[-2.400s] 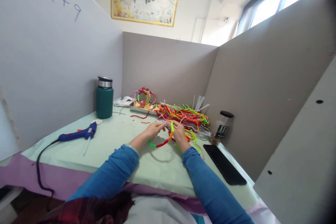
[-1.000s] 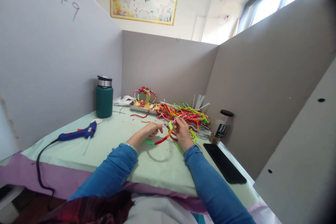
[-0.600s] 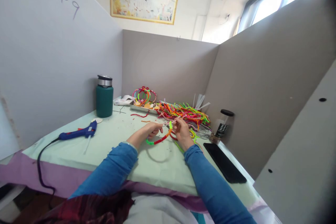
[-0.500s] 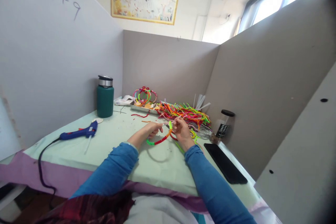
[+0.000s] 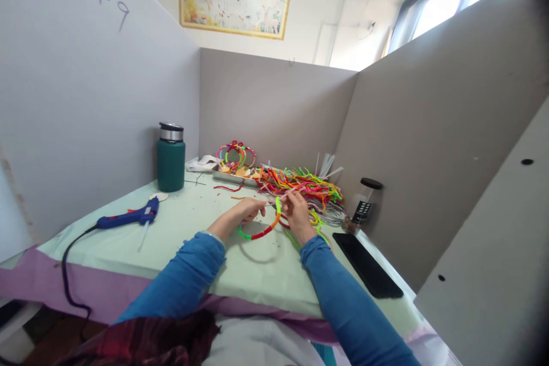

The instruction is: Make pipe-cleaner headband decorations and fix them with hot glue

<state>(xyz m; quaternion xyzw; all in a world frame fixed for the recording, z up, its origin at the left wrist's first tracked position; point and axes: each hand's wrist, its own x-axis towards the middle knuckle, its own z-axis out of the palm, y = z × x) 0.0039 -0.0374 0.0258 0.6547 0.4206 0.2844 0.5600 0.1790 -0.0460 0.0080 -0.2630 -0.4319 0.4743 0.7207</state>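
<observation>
A ring [image 5: 262, 233] wrapped in green, red, orange and yellow fuzzy pipe cleaner is held up over the table between my hands. My left hand [image 5: 251, 210] is closed on its left side, with the fingertips near the bare upper stretch. At the ring's upper right, my right hand [image 5: 297, 215] pinches a pale pink pipe cleaner [image 5: 290, 191] beside the yellow end. My fingers hide part of the ring and the strand. Loose yellow-green pipe cleaners [image 5: 316, 222] lie beside my right hand.
Behind my hands lies a heap of coloured pipe cleaners [image 5: 300, 180] beside a metal tray [image 5: 231, 178] with finished rings. A blue glue gun [image 5: 128, 216] and green bottle [image 5: 170, 160] stand left; a black phone [image 5: 366, 266] and a clear jar [image 5: 363, 206] are right. Grey partitions [image 5: 274, 103] surround the table.
My right hand's fingers have shifted slightly at the pink strand. The ring and my left hand hold nearly the same place; the whole view has moved a little.
</observation>
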